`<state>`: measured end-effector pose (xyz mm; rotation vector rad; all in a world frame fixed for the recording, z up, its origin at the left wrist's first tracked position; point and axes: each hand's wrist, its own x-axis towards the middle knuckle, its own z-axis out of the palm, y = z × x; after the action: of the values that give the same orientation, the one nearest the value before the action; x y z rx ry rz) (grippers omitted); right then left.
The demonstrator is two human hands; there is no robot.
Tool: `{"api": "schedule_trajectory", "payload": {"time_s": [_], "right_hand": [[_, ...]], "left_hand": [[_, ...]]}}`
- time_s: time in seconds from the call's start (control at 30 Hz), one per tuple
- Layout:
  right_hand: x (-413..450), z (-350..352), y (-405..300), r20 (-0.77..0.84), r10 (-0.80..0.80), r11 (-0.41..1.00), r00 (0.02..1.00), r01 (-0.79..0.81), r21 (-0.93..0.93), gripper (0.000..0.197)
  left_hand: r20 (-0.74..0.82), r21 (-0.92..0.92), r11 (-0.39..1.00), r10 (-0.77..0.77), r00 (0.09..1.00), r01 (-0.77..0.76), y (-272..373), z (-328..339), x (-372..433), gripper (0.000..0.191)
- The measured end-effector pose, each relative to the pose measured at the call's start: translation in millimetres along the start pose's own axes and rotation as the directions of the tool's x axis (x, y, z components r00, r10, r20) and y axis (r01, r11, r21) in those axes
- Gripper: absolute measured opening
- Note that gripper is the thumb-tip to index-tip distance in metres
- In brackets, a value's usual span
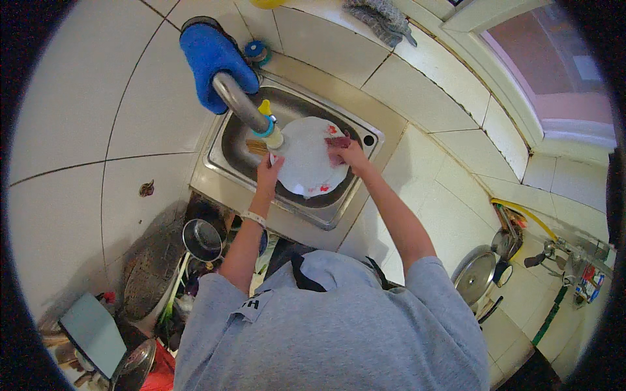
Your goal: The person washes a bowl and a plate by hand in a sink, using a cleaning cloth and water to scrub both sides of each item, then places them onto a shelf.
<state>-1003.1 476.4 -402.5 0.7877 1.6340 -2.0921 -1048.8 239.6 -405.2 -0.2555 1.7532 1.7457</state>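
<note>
A large white plate (305,159) with red floral marks near its rim is held over the stainless steel sink (234,171). My left hand (268,175) grips the plate's left edge. On the plate's right side, my right hand (351,155) presses a dark red cloth (338,142) against the surface. The metal faucet (239,105) reaches in from the upper left, its pale nozzle close to the plate's left edge. Something tan and ribbed (257,146) lies in the sink, partly hidden by the plate. Whether water is running cannot be told.
A blue glove (208,58) hangs over the faucet's base. A round blue item (255,49) stands by the wall behind the sink. A grey cloth (379,19) lies on the ledge. Below left is a pot (203,239); a metal lid (475,277) is at the right.
</note>
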Motion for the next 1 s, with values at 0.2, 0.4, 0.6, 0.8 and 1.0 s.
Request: {"api": "schedule_trajectory", "payload": {"time_s": [0.2,0.4,0.6,0.8,1.0], "right_hand": [[-9.0,43.5,54.3,-0.335,0.137,0.853,0.932,0.06,0.518,0.025],[-12.1,67.1,85.7,-0.29,0.14,0.765,0.947,0.083,0.639,0.026],[7.3,32.7,61.3,-0.177,-0.006,0.956,0.984,0.057,0.288,0.027],[60.2,-20.3,-12.6,0.392,0.029,0.99,0.919,0.029,-0.14,0.027],[46.3,26.6,-110.9,0.474,0.115,0.811,0.873,0.193,-0.552,0.035]], "left_hand": [[-0.029,-0.504,0.836,-0.269,0.963,0.218,-67.9,49.0,-27.3,0.044],[-0.077,-0.617,0.734,-0.415,0.906,0.284,-69.7,47.7,-9.3,0.037],[0.016,-0.33,0.898,-0.304,0.952,0.292,-48.1,-5.2,6.3,0.039],[0.217,0.049,0.888,-0.455,0.863,0.456,7.8,-13.3,7.2,0.051],[0.245,0.184,0.876,-0.48,0.843,0.446,36.5,-19.0,8.3,0.046]]}}
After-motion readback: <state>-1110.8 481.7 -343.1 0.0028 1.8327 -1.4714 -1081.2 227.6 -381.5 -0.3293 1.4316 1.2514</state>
